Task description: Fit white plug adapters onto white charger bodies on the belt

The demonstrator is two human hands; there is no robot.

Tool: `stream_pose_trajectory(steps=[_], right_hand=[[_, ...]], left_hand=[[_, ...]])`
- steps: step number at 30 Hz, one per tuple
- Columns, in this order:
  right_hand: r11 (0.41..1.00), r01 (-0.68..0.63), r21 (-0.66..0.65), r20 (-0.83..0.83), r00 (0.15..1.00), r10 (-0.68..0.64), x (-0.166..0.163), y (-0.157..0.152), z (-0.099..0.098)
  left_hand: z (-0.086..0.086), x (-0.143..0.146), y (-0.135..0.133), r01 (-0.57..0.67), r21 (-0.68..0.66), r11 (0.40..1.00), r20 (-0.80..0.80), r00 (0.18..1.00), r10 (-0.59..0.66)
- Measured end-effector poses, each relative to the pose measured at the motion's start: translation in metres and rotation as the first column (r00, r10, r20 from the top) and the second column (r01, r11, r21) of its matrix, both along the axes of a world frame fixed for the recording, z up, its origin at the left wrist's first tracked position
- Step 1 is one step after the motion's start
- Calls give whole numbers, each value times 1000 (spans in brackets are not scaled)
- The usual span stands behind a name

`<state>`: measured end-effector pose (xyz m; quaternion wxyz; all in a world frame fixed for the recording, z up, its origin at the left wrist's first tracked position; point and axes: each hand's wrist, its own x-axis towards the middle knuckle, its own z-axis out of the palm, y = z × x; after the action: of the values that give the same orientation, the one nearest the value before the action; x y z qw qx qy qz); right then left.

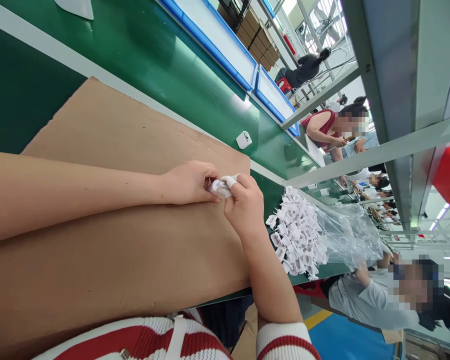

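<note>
Above the brown cardboard sheet, my left hand pinches a small white plastic piece between thumb and fingers. My right hand meets it from the other side and grips the same piece, with white covers on its fingertips. Fingers hide much of the piece, so its exact kind is unclear. Just past my right hand lies a heap of small white plastic parts. Beyond the cardboard, a single white charger housing sits on the green conveyor belt.
A clear plastic bag lies against the heap, near a person in a grey top. Blue-rimmed trays line the belt's far side. A metal frame post crosses at right. Another white item lies on the belt.
</note>
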<state>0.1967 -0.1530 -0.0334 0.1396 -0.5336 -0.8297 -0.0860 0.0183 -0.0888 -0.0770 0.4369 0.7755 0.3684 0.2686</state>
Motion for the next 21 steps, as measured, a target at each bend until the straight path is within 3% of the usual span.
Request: stream_pose_trajectory(steps=[5,9,16,21], right_hand=[[998,63,-19,25,998,-63,0,3,-2],[994,104,16,-52,993,-103,2,2,-12],[997,67,33,-213,975,-59,5,2,-23],[993,112,40,-215,972,-101,2,1,-26]], left_hand=[[6,0,-4,-28,-10,1000,-12,1000,28],[11,-1,-7,-22,-27,999,-24,999,21],[8,-1,-9,26,-36,999,3,1000,-26],[4,0,-9,8,107,994,-44,999,-3]])
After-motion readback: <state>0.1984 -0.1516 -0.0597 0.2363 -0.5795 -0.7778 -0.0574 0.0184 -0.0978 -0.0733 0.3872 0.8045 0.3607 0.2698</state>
